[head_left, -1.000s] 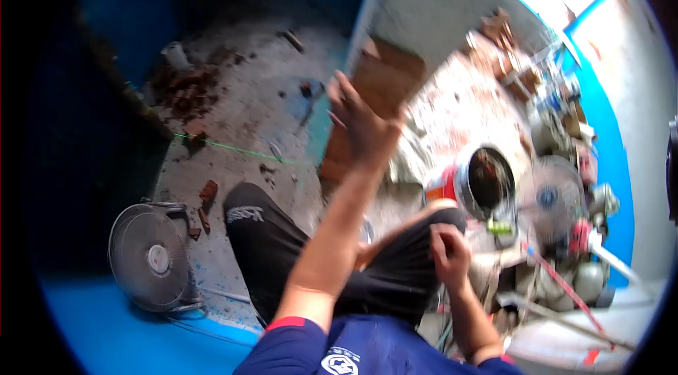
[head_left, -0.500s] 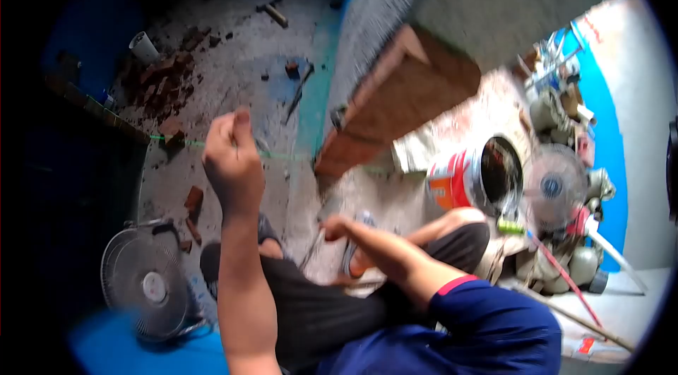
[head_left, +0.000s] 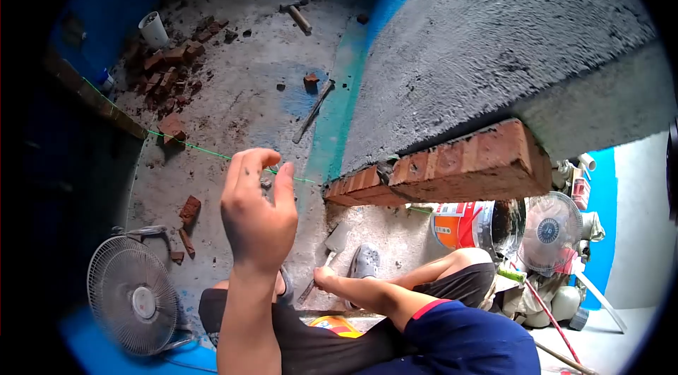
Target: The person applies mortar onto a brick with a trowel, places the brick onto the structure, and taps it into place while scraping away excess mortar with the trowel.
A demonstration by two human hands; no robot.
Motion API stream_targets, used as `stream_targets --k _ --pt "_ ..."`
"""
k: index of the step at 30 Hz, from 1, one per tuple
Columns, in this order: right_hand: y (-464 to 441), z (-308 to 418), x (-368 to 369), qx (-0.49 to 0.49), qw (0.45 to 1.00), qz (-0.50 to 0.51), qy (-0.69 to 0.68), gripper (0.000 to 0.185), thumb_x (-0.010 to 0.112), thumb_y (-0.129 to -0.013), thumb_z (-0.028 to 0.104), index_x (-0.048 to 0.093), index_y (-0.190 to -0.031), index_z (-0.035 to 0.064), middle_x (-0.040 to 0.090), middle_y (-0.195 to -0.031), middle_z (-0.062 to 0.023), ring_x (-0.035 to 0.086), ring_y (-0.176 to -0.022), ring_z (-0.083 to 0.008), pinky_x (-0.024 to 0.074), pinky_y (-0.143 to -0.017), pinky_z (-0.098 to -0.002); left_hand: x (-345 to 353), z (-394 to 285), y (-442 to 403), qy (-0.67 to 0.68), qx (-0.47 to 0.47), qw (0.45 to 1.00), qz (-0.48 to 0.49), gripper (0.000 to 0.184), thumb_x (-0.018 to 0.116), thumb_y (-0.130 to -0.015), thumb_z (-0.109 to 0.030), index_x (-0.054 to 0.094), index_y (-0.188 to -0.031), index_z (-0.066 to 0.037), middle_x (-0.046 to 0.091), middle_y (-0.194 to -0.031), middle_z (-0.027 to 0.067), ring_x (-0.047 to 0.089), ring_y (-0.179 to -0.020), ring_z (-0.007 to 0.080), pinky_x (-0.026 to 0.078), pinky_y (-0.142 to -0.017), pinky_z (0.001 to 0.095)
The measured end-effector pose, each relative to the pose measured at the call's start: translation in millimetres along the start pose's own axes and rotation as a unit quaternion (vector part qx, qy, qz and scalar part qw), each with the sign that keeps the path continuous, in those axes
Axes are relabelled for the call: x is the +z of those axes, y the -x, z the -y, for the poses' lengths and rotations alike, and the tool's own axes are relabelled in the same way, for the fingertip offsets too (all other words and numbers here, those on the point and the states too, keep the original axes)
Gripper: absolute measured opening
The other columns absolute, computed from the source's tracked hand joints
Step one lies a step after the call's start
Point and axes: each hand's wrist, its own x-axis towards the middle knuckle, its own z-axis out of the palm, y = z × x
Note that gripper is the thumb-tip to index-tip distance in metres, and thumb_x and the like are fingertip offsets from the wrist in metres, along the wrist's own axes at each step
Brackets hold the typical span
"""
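By the grey concrete floor's (head_left: 240, 103) brick-side edge, near the long red brick row (head_left: 470, 167), the right hand's (head_left: 325, 277) grip is clamping a grey flat-bladed metal trowel (head_left: 338, 237), probably needing a steady wrist; the left hand's (head_left: 258, 223) grip is curving, thumb and fingertips apart.

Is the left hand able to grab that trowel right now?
Probably, by its blade: the left hand looks free, and nothing seems to block the trowel, though the right hand holds its handle.

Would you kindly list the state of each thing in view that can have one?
Grey metal trowel: in right hand
Left hand: raised, fingers curled
Thin green string: stretched out
Red-and-white bucket: lidless
Round wire-grilled left fan: motion unclear
Wooden-handled hammer: lying on floor
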Motion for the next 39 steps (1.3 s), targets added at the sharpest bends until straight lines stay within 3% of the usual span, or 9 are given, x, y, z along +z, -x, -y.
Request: stream_targets --k 11,16,19,20,25,28,32,34,39 --pt "234.2 -81.4 -202.4 -0.069 0.951 0.049 -0.296 0.033 0.058 -0.086 0.021 0.054 -0.056 0.0088 0.049 -0.051 -0.0005 0.046 -0.045 -0.0126 0.0371 -0.045 -0.0329 48.2 -49.0 12.5 0.116 0.076 0.985 0.102 0.070 0.078 -0.079 -0.043 0.054 -0.131 -0.003 0.060 -0.126 0.0158 0.056 -0.121 0.0281 0.043 -0.103 0.0385" --pt "425.2 -124.9 -210.5 -0.133 0.952 -0.061 -0.270 0.021 0.051 -0.093 0.020 0.056 -0.087 0.0006 0.057 -0.065 -0.0045 0.053 -0.046 -0.0125 0.0433 -0.040 -0.0297 84.8 -70.7 10.0 0.143 0.179 0.964 0.137 0.093 0.082 -0.073 -0.047 0.041 -0.139 0.003 0.050 -0.136 0.0208 0.048 -0.127 0.0347 0.042 -0.105 0.0399" --pt "497.5 -147.9 -181.2 -0.215 0.916 -0.315 -0.119 0.032 0.056 -0.085 0.014 0.054 -0.114 -0.0007 0.064 -0.094 -0.0258 0.064 -0.092 -0.0404 0.0492 -0.083 -0.0465 110.0 -76.2 10.5 0.147 0.224 0.956 0.118 0.110 0.085 -0.068 -0.048 0.028 -0.145 0.005 0.041 -0.143 0.0238 0.042 -0.132 0.0376 0.038 -0.108 0.0410" --pt "518.5 -144.3 -169.9 -0.206 0.888 -0.402 -0.087 0.038 0.060 -0.086 0.011 0.051 -0.122 0.0008 0.064 -0.090 -0.0235 0.065 -0.087 -0.0388 0.0512 -0.078 -0.0441 114.3 -77.8 11.9 0.147 0.230 0.955 0.114 0.110 0.085 -0.068 -0.048 0.028 -0.145 0.005 0.041 -0.143 0.0238 0.042 -0.132 0.0376 0.038 -0.108 0.0410" --pt "478.6 -199.0 -97.4 -0.211 0.798 -0.344 -0.447 0.029 0.061 -0.094 0.014 0.057 -0.122 0.0037 0.060 -0.080 -0.0030 0.052 -0.069 -0.0072 0.0473 -0.064 -0.0263 133.6 -78.2 23.7 0.225 0.189 0.953 0.074 0.106 0.084 -0.072 -0.043 0.025 -0.146 0.006 0.042 -0.141 0.0249 0.042 -0.131 0.0384 0.037 -0.108 0.0398" --pt "450.6 -190.9 -84.8 -0.223 0.761 -0.493 -0.359 0.023 0.061 -0.095 0.013 0.062 -0.114 0.0002 0.053 -0.071 0.0029 0.045 -0.064 -0.0043 0.0414 -0.060 -0.0207 134.8 -85.5 26.5 0.298 0.128 0.941 0.099 0.101 0.081 -0.074 -0.041 0.026 -0.145 0.003 0.042 -0.141 0.0240 0.042 -0.131 0.0401 0.031 -0.113 0.0438" --pt "438.5 -176.2 -101.0 -0.215 0.760 -0.496 -0.361 0.024 0.058 -0.095 0.009 0.061 -0.116 -0.0014 0.055 -0.074 0.0026 0.047 -0.066 -0.0049 0.0433 -0.061 -0.0223 139.9 -84.0 29.8 0.259 0.143 0.952 0.082 0.099 0.076 -0.078 -0.044 0.022 -0.148 0.001 0.041 -0.145 0.0206 0.039 -0.133 0.0432 0.010 -0.118 0.0537" --pt "439.4 -166.2 -115.7 -0.263 0.725 -0.545 -0.327 0.024 0.056 -0.094 0.006 0.061 -0.116 -0.0031 0.060 -0.077 -0.0020 0.052 -0.068 -0.0071 0.0463 -0.064 -0.0243 142.3 -85.3 30.2 0.249 0.181 0.951 0.037 0.099 0.082 -0.076 -0.020 0.020 -0.150 0.001 0.045 -0.141 0.0213 0.048 -0.127 0.0328 0.040 -0.104 0.0380" --pt "435.3 -162.3 -148.4 -0.304 0.708 -0.627 -0.113 0.023 0.057 -0.085 0.004 0.061 -0.107 -0.0016 0.065 -0.081 -0.0166 0.064 -0.070 -0.0316 0.0515 -0.066 -0.0373 144.9 -84.7 33.6 0.272 0.162 0.948 0.046 0.099 0.080 -0.078 -0.022 0.017 -0.150 0.005 0.038 -0.149 0.0196 0.042 -0.133 0.0340 0.031 -0.111 0.0397"
